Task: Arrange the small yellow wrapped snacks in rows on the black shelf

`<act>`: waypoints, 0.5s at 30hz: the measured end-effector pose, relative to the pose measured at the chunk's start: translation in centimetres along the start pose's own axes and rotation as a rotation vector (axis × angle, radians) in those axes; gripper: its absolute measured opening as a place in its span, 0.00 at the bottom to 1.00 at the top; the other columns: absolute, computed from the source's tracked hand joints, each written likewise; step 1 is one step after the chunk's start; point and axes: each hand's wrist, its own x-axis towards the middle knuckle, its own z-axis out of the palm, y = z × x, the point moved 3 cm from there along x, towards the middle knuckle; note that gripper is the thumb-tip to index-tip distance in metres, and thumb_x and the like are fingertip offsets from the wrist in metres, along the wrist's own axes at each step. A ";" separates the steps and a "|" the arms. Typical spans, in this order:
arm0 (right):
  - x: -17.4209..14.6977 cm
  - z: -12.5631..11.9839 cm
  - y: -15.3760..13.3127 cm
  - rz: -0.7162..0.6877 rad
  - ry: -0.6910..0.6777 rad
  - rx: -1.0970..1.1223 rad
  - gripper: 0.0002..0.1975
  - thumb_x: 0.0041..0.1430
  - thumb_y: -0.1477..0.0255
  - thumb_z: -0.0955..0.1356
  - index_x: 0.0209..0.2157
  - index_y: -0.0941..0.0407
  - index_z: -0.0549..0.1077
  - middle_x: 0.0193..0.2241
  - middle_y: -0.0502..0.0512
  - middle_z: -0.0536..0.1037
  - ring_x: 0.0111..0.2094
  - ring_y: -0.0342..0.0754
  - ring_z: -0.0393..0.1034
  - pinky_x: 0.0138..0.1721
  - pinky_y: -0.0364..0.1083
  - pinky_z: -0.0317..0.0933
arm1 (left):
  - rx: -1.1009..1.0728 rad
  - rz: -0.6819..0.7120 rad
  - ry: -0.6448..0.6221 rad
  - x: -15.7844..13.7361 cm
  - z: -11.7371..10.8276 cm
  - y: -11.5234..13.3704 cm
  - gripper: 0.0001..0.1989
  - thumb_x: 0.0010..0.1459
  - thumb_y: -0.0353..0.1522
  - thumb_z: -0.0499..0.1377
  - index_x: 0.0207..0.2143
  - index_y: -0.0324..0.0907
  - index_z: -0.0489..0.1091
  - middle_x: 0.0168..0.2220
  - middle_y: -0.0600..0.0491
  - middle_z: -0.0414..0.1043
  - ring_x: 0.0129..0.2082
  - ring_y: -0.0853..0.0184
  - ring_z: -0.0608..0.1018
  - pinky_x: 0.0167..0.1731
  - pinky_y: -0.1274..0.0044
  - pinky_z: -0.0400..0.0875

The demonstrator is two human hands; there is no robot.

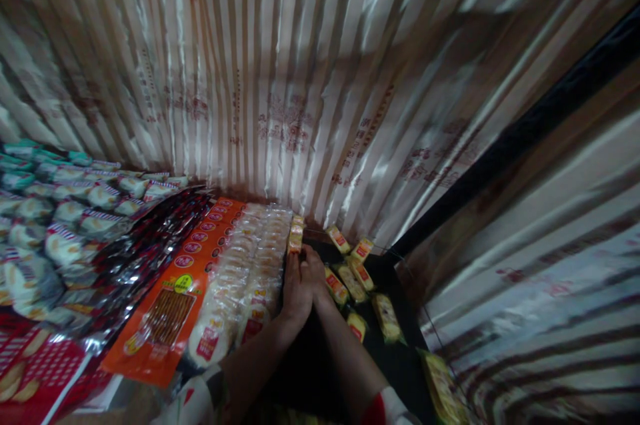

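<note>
Foil (310, 78) walls rise far and right around a dark shelf (400, 358). Left hand (295, 291) and right hand (315, 271), pressed together, seemingly pinch yellow packets (296, 238) beside orange packs (200, 258).

left hand (296, 288) | right hand (314, 271) | pressed together, forearms reaching forward

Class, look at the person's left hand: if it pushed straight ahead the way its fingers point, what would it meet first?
Probably the row of small yellow snack packs just beyond the left hand, then the striped curtain; depth is uncertain.
</note>
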 end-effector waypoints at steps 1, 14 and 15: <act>0.3 -0.5 0.3 0.020 0.024 -0.027 0.26 0.53 0.80 0.56 0.53 0.49 0.62 0.47 0.56 0.72 0.53 0.49 0.61 0.53 0.51 0.55 | 0.001 -0.007 0.006 -0.4 -0.9 -0.3 0.23 0.59 0.31 0.45 0.57 0.40 0.57 0.56 0.48 0.63 0.60 0.62 0.57 0.60 0.68 0.49; -1.5 -11.3 3.9 0.211 -0.091 -0.544 0.16 0.57 0.70 0.61 0.46 0.58 0.69 0.41 0.61 0.73 0.47 0.53 0.64 0.47 0.48 0.56 | 0.125 0.065 -0.038 -3.5 -3.0 -0.1 0.21 0.59 0.31 0.44 0.53 0.33 0.61 0.59 0.43 0.56 0.62 0.65 0.53 0.61 0.71 0.45; -1.8 -11.4 4.1 0.211 -0.123 -0.563 0.16 0.56 0.71 0.62 0.46 0.58 0.69 0.42 0.62 0.73 0.47 0.53 0.64 0.47 0.48 0.55 | 0.138 0.074 -0.056 -3.9 -2.9 0.0 0.20 0.59 0.30 0.44 0.51 0.34 0.63 0.58 0.44 0.58 0.62 0.65 0.53 0.61 0.71 0.46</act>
